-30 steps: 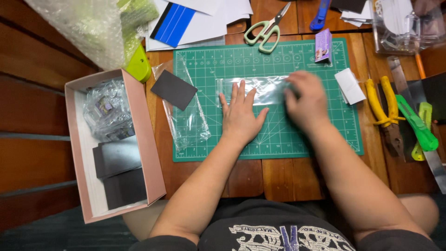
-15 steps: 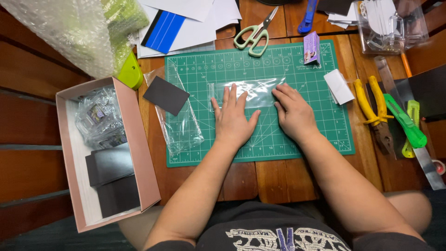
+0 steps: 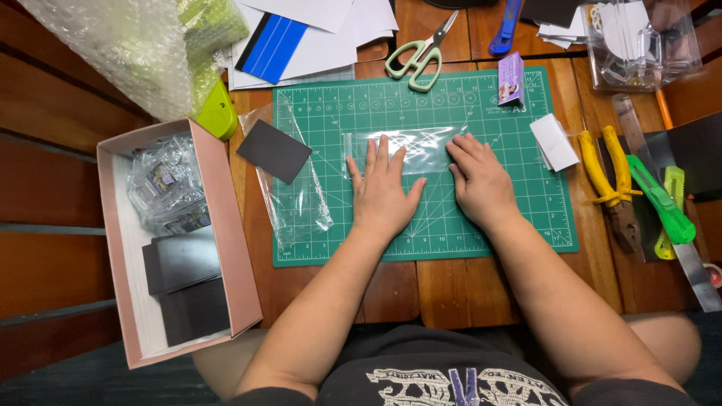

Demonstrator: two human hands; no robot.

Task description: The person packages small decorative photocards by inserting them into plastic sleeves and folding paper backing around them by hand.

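Pressing flat with fingers spread, the left hand [image 3: 382, 197] and the right hand [image 3: 478, 180] both rest ungripping on a clear plastic sleeve [image 3: 406, 149] lying on the green cutting mat [image 3: 511, 218], scissors [image 3: 418, 54] beyond it.

Glossy clear plastic sleeve [image 3: 410, 150] lies on matt green rubbery cutting mat [image 3: 519, 203], on polished wooden table [image 3: 444, 289].

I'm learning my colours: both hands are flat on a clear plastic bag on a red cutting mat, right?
Not quite. The head view shows the cutting mat is green, not red. The left hand and right hand do lie flat on the clear plastic bag.
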